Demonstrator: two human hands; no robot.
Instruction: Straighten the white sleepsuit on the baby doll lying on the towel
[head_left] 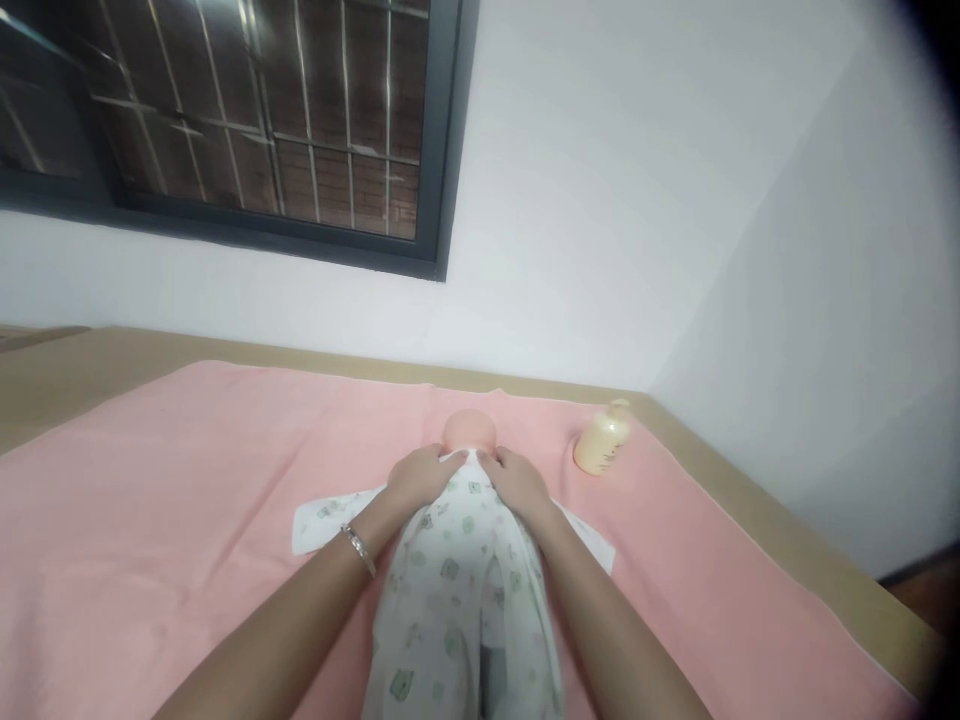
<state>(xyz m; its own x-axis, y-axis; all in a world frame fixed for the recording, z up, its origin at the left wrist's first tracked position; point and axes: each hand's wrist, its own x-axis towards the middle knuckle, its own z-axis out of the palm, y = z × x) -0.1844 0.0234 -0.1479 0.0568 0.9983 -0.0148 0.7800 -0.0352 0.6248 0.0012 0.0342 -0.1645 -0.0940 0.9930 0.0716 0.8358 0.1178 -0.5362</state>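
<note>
A baby doll lies on its back on the pink blanket, its bald head (470, 430) pointing away from me. It wears a white baby outfit (450, 570) printed with small green animals, the sleeves spread out to both sides. At the neckline, my left hand (421, 476) is closed on the collar's left side, thumb on top. Opposite it, my right hand (521, 484) grips the right side of the collar in the same way. Both hands nearly meet below the doll's chin. The fingers under the cloth are hidden.
A cream baby bottle (602, 438) lies tilted on the pink blanket (225, 450) to the right of the doll. The blanket covers a wooden table (150, 350). Behind stand a white wall (585, 200) and a barred window (300, 120).
</note>
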